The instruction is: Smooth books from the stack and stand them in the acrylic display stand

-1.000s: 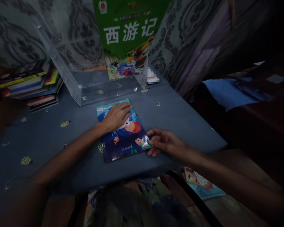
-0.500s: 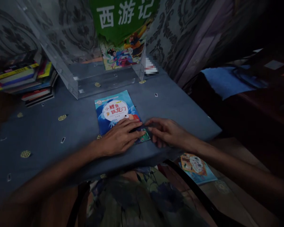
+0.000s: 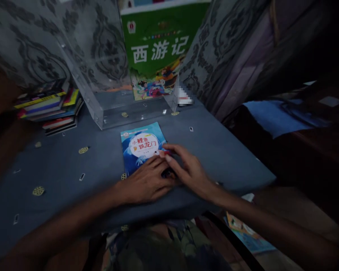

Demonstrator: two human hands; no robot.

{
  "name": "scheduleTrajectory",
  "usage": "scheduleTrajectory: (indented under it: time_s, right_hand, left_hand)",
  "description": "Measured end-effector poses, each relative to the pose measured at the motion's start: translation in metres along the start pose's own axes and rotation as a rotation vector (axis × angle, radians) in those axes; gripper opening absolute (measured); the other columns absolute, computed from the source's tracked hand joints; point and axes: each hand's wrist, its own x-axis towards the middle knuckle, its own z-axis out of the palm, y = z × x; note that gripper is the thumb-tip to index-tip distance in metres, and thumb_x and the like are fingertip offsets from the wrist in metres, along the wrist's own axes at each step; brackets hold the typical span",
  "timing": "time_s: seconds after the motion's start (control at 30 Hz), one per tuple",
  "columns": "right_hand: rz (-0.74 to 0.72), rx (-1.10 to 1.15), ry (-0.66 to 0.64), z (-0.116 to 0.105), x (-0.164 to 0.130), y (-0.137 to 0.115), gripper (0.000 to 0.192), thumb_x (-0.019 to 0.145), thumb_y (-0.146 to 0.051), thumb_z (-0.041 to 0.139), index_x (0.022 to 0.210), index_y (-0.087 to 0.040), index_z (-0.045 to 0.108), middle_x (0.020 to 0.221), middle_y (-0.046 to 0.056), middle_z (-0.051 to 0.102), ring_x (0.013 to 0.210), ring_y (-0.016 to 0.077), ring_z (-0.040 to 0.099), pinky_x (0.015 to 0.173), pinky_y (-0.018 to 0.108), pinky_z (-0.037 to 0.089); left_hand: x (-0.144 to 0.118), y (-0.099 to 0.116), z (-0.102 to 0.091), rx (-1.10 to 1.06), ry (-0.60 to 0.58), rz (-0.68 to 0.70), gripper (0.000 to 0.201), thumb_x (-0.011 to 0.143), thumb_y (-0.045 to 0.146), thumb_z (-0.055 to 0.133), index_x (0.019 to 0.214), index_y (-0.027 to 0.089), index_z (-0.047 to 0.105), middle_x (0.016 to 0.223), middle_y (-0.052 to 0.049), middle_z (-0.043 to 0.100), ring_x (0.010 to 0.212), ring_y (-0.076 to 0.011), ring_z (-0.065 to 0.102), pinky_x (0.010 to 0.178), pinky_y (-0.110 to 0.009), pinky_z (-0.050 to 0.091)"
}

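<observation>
Moved since the earlier frame: the right hand (image 3: 193,169), which lay just beside the lower right corner of the picture book (image 3: 144,145), now reaches over its right edge. Nearest the viewer, below the table edge, another book (image 3: 252,237) shows partly behind the right forearm. Above it, the left hand (image 3: 151,180) rests flat across the lower cover, fingers extended, grasping nothing. The right hand is half open, thumb and forefinger slightly apart at the edge; whether they pinch any pages cannot be told. Both hands now meet at the book, which suggests work at that edge while the left steadies the cover. The book lies closed on the cloth-covered table (image 3: 214,150), in front of a clear stand (image 3: 98,118). Farther off: a stack of books (image 3: 56,109), left, and an upright green book (image 3: 158,35) against patterned fabric (image 3: 110,49).
</observation>
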Motion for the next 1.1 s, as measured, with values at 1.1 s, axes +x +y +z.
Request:
scheduleTrajectory:
  time_s: [1.1]
  right_hand:
    - [-0.381, -0.589, -0.344, 0.065, 0.09, 0.028, 0.053, 0.104, -0.033, 0.03, 0.147, -0.01, 0.046, 0.154, 0.019, 0.047, 0.148, 0.028, 0.036, 0.12, 0.053, 0.034]
  left_hand:
    - [-0.066, -0.092, -0.012, 0.3, 0.208, -0.637, 0.065, 0.101, 0.058, 0.038, 0.146, 0.012, 0.045, 0.152, -0.017, 0.048, 0.141, -0.0298, 0.045, 0.118, -0.047, 0.037]
